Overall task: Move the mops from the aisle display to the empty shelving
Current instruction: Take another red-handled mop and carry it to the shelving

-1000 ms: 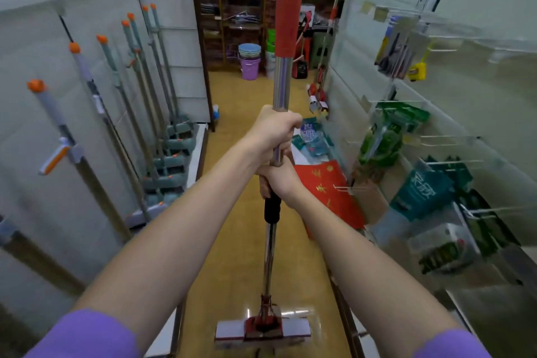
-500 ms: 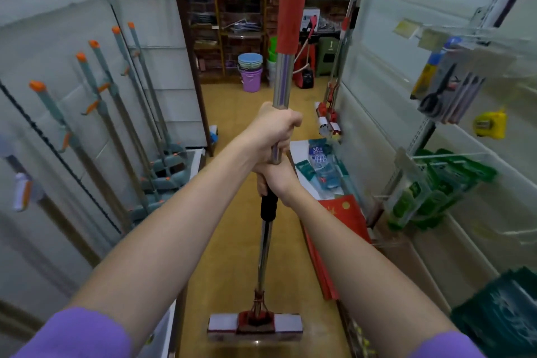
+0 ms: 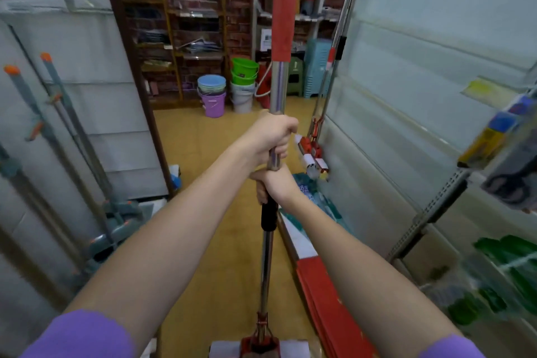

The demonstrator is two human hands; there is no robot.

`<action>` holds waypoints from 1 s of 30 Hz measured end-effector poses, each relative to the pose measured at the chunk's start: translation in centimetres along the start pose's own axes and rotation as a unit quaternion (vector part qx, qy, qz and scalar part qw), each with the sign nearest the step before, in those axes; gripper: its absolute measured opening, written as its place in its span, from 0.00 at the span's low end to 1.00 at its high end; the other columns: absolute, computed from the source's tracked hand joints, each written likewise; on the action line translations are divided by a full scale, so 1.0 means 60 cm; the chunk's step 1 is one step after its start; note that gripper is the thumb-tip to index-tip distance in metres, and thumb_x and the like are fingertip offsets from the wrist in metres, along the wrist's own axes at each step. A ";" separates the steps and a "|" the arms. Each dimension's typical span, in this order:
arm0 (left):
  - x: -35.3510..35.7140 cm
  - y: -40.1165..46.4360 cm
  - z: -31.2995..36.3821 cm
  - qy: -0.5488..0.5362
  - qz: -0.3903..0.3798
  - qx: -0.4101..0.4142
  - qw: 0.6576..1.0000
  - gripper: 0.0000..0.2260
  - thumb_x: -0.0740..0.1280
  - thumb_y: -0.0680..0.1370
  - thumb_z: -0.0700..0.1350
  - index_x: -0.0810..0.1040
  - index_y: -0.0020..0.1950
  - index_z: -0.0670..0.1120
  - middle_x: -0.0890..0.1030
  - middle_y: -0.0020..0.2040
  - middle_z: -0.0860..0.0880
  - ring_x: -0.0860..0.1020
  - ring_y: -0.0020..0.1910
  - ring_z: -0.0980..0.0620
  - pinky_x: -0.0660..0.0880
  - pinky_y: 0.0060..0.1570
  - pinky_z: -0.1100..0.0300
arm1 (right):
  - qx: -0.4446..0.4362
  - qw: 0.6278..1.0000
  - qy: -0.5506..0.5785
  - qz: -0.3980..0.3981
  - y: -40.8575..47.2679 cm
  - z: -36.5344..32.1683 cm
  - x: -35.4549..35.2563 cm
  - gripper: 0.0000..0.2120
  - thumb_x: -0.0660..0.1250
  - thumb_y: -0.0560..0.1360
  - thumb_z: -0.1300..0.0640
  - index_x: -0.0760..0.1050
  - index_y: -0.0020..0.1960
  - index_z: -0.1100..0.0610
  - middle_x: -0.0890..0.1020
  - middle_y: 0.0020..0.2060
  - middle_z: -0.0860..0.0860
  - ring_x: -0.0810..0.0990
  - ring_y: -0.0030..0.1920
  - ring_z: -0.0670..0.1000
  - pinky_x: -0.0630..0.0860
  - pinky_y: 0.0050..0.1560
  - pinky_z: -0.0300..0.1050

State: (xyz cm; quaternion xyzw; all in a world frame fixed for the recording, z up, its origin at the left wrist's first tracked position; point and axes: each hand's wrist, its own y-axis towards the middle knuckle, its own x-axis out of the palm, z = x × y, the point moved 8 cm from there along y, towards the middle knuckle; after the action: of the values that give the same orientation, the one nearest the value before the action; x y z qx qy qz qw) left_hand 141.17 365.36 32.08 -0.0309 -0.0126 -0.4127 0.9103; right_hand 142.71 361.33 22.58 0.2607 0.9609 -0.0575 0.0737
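Note:
I hold a red-handled mop (image 3: 278,81) upright in the middle of the aisle, its steel pole running down to a red and white sponge head (image 3: 259,346) near the floor. My left hand (image 3: 271,136) grips the steel pole above. My right hand (image 3: 273,183) grips it just below, at the top of the black sleeve. Another red mop (image 3: 334,61) leans against the right-hand shelving, its head (image 3: 311,151) on the floor. Grey mops with orange tips (image 3: 46,113) lean against the left wall.
Stacked buckets (image 3: 214,96) and green pails (image 3: 244,71) stand at the aisle's far end before brick-backed shelves. Plastic stools (image 3: 315,67) sit right of them. Packaged goods hang on the right shelving (image 3: 494,136). Red flat items (image 3: 325,296) lie along its base.
The view has moved forward down the aisle with the mop held the same way. The left-wall mops slid back to the left, and the buckets and far shelves look closer.

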 end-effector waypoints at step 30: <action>-0.097 0.960 0.116 0.053 -0.186 0.014 0.981 0.23 0.63 0.74 0.32 0.60 0.23 0.49 0.58 0.19 0.49 0.57 0.18 0.51 0.61 0.27 0.60 | 0.001 0.978 0.054 0.204 0.954 -0.082 -0.206 0.17 0.66 0.71 0.66 0.65 0.26 0.59 0.68 0.20 0.58 0.67 0.20 0.56 0.69 0.29 0.47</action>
State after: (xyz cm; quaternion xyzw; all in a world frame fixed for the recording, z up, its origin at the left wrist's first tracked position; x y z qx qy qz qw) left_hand 180.65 408.08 36.13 0.0069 0.0247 -0.5755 0.8174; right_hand 181.87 405.05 25.40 0.4536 0.8902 -0.0282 0.0314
